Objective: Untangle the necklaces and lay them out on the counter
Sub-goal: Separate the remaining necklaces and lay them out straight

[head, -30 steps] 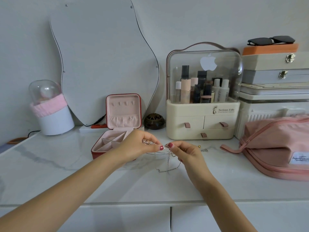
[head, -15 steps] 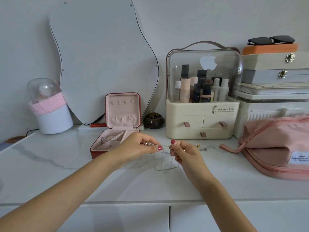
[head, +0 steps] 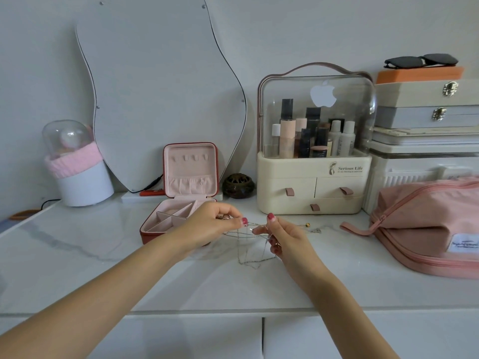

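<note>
Both hands, left hand (head: 212,224) and right hand (head: 285,237), pinch tangled necklaces (head: 248,244) above the table (head: 103,268). Each grip pinches chain. None appears laid out yet.

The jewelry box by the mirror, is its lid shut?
No, the jewelry box stands open, its lid upright and pink compartments showing.

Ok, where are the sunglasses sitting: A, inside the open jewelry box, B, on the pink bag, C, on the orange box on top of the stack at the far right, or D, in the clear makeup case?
C: the sunglasses lie on the orange box atop the stack.
</note>
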